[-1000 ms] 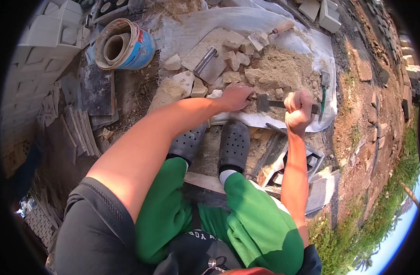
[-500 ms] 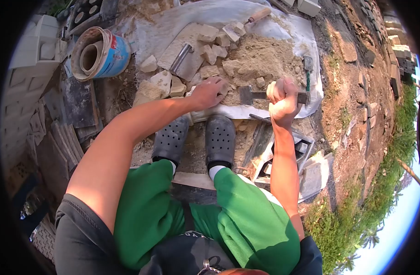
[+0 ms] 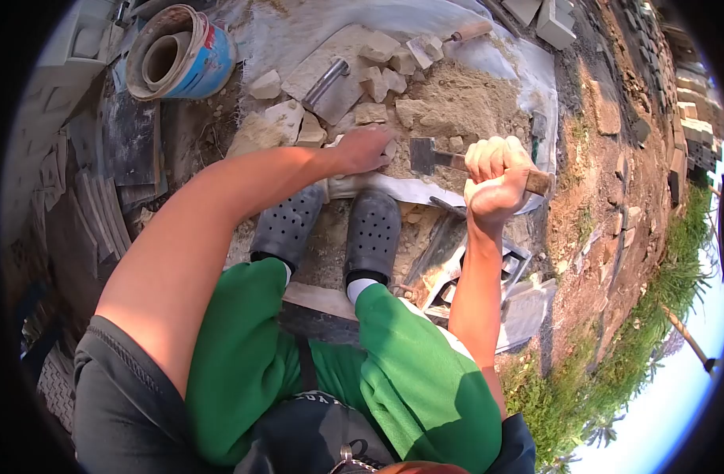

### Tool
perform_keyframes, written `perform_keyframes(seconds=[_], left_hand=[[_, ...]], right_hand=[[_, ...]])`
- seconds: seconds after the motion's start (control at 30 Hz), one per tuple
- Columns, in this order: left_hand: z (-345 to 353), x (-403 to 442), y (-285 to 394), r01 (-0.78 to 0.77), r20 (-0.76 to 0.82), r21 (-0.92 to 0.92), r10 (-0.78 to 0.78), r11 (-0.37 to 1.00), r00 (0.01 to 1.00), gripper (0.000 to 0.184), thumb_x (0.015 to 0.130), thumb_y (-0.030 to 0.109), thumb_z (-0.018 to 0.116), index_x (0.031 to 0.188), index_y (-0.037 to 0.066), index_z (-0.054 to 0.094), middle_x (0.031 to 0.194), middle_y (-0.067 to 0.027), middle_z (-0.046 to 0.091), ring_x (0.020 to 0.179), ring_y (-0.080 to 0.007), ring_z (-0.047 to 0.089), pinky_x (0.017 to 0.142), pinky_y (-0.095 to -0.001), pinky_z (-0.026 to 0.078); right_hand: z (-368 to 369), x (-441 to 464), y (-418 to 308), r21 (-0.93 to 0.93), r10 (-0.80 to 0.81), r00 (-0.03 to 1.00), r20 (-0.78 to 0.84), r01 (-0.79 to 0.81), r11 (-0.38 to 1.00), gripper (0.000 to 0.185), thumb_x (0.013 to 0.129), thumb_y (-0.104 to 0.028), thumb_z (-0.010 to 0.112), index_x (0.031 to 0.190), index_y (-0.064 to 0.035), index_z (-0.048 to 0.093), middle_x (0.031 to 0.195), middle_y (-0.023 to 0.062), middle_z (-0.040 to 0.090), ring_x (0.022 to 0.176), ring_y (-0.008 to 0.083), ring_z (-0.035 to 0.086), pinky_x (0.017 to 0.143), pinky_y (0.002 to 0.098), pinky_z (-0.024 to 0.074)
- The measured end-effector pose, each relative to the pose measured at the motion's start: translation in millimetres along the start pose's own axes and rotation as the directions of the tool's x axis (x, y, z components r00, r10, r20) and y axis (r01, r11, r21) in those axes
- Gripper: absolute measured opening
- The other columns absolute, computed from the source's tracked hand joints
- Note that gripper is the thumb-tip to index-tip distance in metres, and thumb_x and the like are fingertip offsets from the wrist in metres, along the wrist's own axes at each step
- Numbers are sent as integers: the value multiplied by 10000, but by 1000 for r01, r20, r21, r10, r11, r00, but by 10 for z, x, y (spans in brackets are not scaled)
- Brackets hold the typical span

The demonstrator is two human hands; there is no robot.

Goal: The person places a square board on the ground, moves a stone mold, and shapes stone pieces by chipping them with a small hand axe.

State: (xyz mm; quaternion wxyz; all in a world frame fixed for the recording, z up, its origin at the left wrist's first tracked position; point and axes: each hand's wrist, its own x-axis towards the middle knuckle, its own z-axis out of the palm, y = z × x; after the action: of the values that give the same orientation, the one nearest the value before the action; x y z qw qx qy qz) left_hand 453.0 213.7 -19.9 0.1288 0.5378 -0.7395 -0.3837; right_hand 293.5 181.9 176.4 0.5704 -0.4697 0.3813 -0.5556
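Hammer in right hand, bucket holding a smaller round vessel.

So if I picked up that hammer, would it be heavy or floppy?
The hammer would probably feel heavy at one end, because its blocky head looks like metal. It likely wouldn't flop: its handle looks like stiff wood, sticking out straight from both sides of the right hand.
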Motion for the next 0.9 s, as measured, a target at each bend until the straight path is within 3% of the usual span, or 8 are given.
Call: perform_keyframes(seconds=[0.13,0.27,0.4,0.47,0.63,0.67,0.77,0.9], left_hand=[[-15,20,-8,17,13,-14,-17,1000,1000,508,769,246,708,1229,106,544,1119,-125,603,1072,-318,584,888,-436,483],[-27,62,6,36,85,41,-39,998,996,507,765,264,716,1214,101,546,1116,-125,604,1066,-322,589,878,-434,488],[-68,64,42,50,65,54,-53,997,996,506,770,276,712,1211,92,542,1119,-126,599,1080,-313,582,890,-436,487],[25,18,14,25,15,75,-26,997,1000,509,773,279,705,1219,97,539,1135,-122,591,1093,-316,572,913,-441,482],[60,41,76,55,32,61,-57,997,998,520,773,270,693,1240,103,537,1162,-111,583,1157,-309,532,940,-450,472],[58,49,103,74,34,59,-76,996,997,517,772,261,688,1242,106,539,1169,-107,582,1175,-306,519,949,-452,466],[125,123,83,30,28,114,-33,993,999,518,772,232,673,1261,121,542,1164,-99,589,1188,-294,508,965,-454,450],[224,201,100,-4,-1,150,5,989,1000,530,767,207,663,1279,138,543,1155,-96,597,1173,-301,514,988,-456,422]], right_hand=[[49,-22,-100,23,-31,998,-55,32,999,369,941,-168,399,598,-122,272,502,-15,240,433,92,191,433,276,199],[-180,-125,655,-232,-80,997,-17,74,970,371,927,-106,420,585,-82,280,523,-16,267,459,91,270,440,274,221],[-158,-60,371,26,74,997,-28,-73,997,397,934,-136,444,576,-87,281,522,-23,263,457,84,244,440,272,219],[-151,-41,90,84,-9,998,-55,14,996,398,929,-155,453,564,-97,303,505,-26,255,440,73,215,437,270,224],[-181,-128,232,-42,-53,999,1,53,998,383,936,-169,428,582,-117,292,506,-25,247,423,96,203,432,274,208],[-322,-182,557,-187,-99,994,49,106,977,364,917,-146,446,585,-102,303,517,-16,257,429,100,221,434,268,207],[-268,-66,435,-62,49,997,-55,-52,997,385,919,-125,454,571,-71,299,518,-9,273,451,99,255,438,286,220],[-155,-14,-54,36,-26,997,-66,28,999,404,957,-189,400,587,-136,247,493,-18,227,417,108,157,436,290,192]])
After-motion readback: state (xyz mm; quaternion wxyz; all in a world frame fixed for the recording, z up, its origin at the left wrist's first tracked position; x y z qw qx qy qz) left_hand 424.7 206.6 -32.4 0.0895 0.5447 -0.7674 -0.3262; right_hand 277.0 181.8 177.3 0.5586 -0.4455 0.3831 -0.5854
